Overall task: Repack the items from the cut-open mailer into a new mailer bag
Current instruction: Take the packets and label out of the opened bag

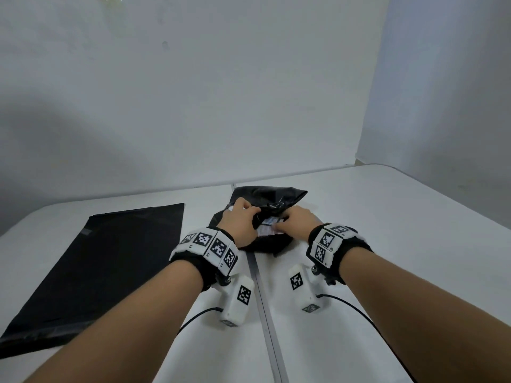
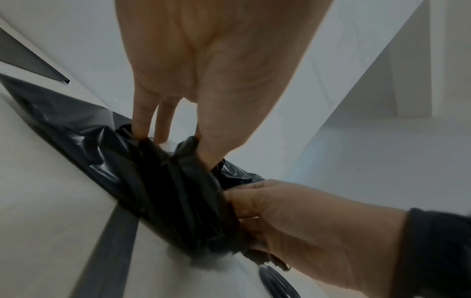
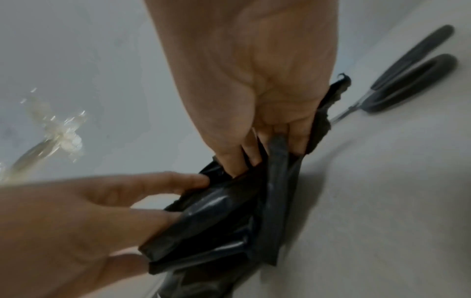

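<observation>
The cut-open black mailer (image 1: 271, 197) lies crumpled at the middle of the white table (image 1: 387, 230). My left hand (image 1: 243, 219) pinches the left lip of its opening, fingers inside and thumb outside (image 2: 178, 141). On the right lip, my right hand (image 1: 287, 221) has its fingers curled round the torn plastic edge (image 3: 257, 157). Between the hands a white printed item (image 1: 266, 230) shows inside the opening; the rest of the contents is hidden. The new black mailer bag (image 1: 110, 258) lies flat at the left, untouched.
Black-handled scissors (image 3: 407, 80) lie on the table just right of my right hand. A seam (image 1: 265, 313) runs down the table's middle. Thin cables trail from both wrist cameras. The white wall stands close behind the mailer.
</observation>
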Action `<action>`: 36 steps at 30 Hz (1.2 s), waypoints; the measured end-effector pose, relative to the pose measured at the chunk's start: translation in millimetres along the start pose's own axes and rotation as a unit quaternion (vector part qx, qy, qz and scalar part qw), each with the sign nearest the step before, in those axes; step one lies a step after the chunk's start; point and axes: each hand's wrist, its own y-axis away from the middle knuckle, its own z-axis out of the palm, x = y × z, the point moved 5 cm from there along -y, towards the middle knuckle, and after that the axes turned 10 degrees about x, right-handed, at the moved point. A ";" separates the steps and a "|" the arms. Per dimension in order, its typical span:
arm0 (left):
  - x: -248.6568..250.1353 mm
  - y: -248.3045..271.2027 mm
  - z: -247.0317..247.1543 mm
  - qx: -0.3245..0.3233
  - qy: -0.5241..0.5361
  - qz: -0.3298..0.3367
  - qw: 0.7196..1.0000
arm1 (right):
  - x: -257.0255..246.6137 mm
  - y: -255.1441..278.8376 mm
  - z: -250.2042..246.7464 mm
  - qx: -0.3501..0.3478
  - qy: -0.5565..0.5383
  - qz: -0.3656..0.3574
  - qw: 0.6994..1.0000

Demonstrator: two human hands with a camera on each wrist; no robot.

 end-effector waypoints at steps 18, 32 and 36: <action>2.6 -9.1 2.5 -0.020 -0.022 0.041 0.999 | 9.6 -3.1 14.2 -0.082 -0.365 0.264 0.889; 0.5 -19.0 -12.4 0.057 0.264 -0.058 0.961 | -1.8 8.4 22.2 -0.134 -0.383 0.230 0.884; -38.6 -24.9 -10.2 0.104 0.157 -0.182 0.965 | 6.6 12.4 17.3 -0.132 -0.400 0.226 0.879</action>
